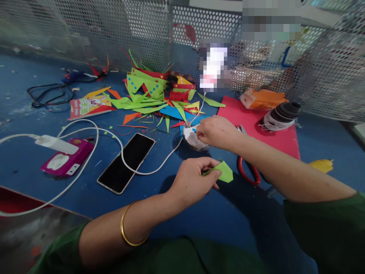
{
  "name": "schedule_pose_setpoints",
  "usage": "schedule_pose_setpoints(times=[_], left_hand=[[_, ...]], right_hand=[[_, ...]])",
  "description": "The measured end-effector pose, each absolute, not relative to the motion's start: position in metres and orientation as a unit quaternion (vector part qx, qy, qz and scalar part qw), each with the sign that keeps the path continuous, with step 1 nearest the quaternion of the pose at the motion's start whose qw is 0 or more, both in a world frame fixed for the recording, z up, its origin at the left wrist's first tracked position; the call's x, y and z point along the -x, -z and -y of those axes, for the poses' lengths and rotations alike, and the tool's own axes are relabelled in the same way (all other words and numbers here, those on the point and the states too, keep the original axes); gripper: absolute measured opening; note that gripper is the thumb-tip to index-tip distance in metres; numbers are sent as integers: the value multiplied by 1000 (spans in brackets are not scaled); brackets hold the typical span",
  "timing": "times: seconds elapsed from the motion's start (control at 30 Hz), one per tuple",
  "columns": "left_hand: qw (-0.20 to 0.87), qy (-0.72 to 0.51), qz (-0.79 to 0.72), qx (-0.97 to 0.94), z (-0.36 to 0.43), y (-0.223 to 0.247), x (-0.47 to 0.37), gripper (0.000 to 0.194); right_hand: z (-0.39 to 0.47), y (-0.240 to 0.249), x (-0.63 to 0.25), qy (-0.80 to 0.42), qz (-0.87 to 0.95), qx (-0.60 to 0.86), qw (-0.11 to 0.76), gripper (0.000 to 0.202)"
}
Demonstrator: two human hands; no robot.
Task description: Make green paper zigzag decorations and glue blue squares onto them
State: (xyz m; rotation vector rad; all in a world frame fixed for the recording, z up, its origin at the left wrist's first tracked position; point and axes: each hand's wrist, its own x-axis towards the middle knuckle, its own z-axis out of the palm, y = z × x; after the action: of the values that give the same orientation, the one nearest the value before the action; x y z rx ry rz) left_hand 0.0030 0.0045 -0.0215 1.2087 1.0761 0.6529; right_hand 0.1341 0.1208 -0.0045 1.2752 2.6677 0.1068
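Observation:
My left hand (195,177) pinches a small folded piece of light green paper (226,172) between thumb and fingers, just above the blue table. Beyond it, my right hand (215,131) reaches to a small clear bowl (196,144) with something white inside. The fingers of that hand are bent together at the bowl's rim, and whatever they hold is hidden. A tiny blue bit shows by the fingertips. Red-handled scissors (248,173) lie partly under my right forearm.
Cut paper strips (142,102) are heaped at the back. A phone (127,163), white cable (164,161) and purple socket block (68,158) lie left. On the right are red card (230,110), a dark thread spool (281,116) and orange paper (264,99). A mesh panel (148,34) stands behind.

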Motion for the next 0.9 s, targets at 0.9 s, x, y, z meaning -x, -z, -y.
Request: schedule_pose_setpoints(times=[0.9], left_hand=[[651, -284, -475, -520, -4, 18, -4, 18]], right_hand=[[-126, -15, -159, -18, -879, -473, 52, 26]])
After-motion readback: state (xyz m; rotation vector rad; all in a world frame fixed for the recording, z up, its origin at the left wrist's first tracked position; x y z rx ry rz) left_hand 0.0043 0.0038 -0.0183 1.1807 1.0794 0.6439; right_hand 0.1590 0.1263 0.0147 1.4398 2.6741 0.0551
